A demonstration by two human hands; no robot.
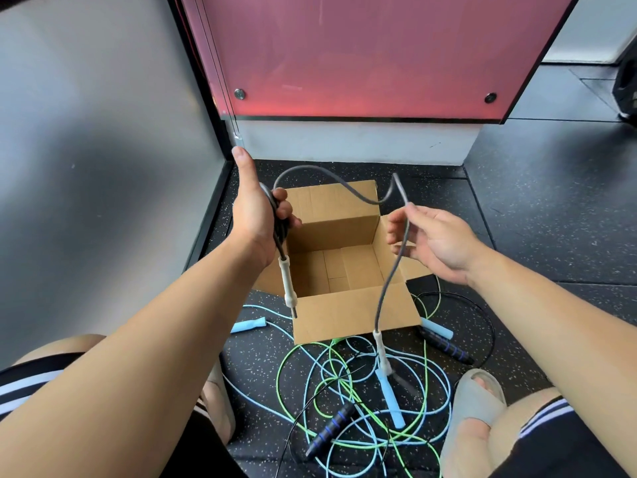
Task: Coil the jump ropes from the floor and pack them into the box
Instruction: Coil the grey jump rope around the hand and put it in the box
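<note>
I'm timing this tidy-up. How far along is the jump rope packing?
Done: nothing packed; the cardboard box shows only its bare bottom. In hand: the grey jump rope, some loops gripped in the left hand, the right hand pinching the loose length, both white handles dangling. Left: the light blue rope, green rope and black rope, tangled on the floor.

Grey wall (103,132), pink panel (362,53), black speckled floor (534,208)

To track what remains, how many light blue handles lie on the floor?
3: one handle left of the box, one at its right front corner, one amid the tangled ropes before it. More may be hidden.
</note>
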